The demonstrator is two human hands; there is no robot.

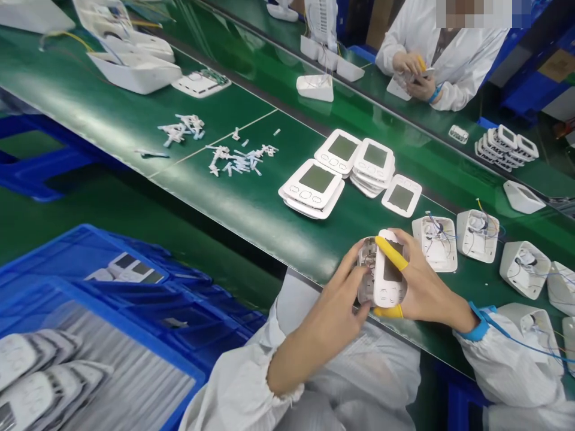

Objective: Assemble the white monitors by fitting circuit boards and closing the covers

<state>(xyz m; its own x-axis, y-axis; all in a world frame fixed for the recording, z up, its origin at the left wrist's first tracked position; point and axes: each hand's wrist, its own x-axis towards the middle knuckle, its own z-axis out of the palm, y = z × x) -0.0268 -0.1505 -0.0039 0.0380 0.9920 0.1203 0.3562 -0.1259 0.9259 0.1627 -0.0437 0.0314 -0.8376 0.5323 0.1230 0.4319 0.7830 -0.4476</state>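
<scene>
Over the bench's near edge, both hands hold a white front panel (387, 290) with a grey screen. A clear plastic piece (367, 286) sits against the panel's left side. My left hand (335, 302) is closed on the clear piece, fingers above and thumb below. My right hand (424, 278), with yellow finger covers, grips the panel from the right, one finger across its face. How the two parts join is hidden. Beyond my hands lies a single screen panel (402, 196), beside stacked screen panels (311, 185).
White housings with wires (435, 242) line the bench at right. Small white connectors (242, 161) lie scattered on the green bench top (251, 221). A blue crate (148, 335) with white panels stands lower left. Across the line, a person in white (442, 66) handles a part.
</scene>
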